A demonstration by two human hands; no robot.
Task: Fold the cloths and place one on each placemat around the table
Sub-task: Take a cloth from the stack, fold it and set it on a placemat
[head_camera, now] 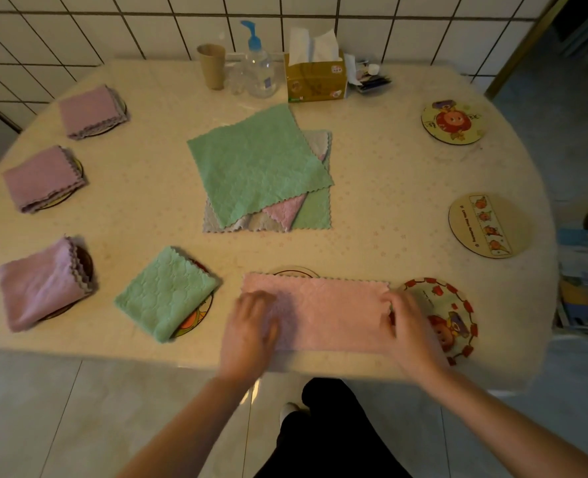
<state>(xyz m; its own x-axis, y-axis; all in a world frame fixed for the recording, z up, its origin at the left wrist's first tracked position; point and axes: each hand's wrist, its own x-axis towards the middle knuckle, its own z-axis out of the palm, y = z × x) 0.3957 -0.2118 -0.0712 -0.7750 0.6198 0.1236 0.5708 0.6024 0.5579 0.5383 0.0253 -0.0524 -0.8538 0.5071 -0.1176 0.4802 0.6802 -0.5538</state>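
**Pink cloth halfway through its fold**

The pink cloth (315, 313) lies as a long strip at the near edge of the surface (372, 201), already doubled once by the look of it. It covers most of one placemat (294, 271), of which only a sliver of rim shows, and its right end reaches onto the strawberry-rimmed placemat (453, 319).

The left hand (251, 334) rests on the strip's left end, fingers lying fairly flat, though motion blur hides whether they pinch any fabric. The right hand (408, 326) has its fingers curled over the right end and seems to grip that edge.

My guess is the next move brings one end across to the other, making a square like the folded green cloth (163, 293) to the left, then settling it on one mat.

Two round mats (453, 123) (489, 225) on the right are bare. The stack of unfolded cloths (265, 174) in the middle overlaps too much to count.
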